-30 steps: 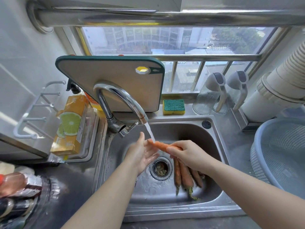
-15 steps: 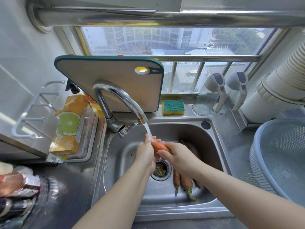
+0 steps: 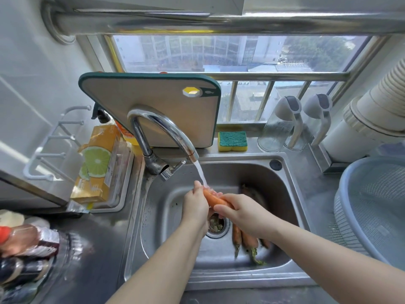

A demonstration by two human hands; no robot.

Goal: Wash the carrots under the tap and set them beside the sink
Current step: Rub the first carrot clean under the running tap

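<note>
**Q:** Head view: where was the carrot, and how was it gripped?

**A:** The held carrot (image 3: 213, 199) lay under the water stream (image 3: 201, 174) from the tap (image 3: 166, 130), over the sink (image 3: 219, 279) and just beyond the drain (image 3: 215, 224). The right hand (image 3: 243, 212) clasped its near-right end with fingers curled round it. The left hand (image 3: 196, 204) wrapped its far-left end, where the water struck.

**Q:** Its long axis?

**A:** It ran from far left to near right, so each hand held one end and the orange middle showed between them.

**Q:** On what would the coming move turn?

**A:** Probably on side. The counter (image 3: 315, 194) right of the sink, before the colander (image 3: 372, 205), lay nearer the right hand. That hand held the end already pointing toward it, so it could likely carry the carrot over alone. The remaining carrots (image 3: 243, 238) lay on the sink floor beneath the right forearm. Their long axes ran near to far with the leafy stubs nearest, again closer to the right hand.
</note>
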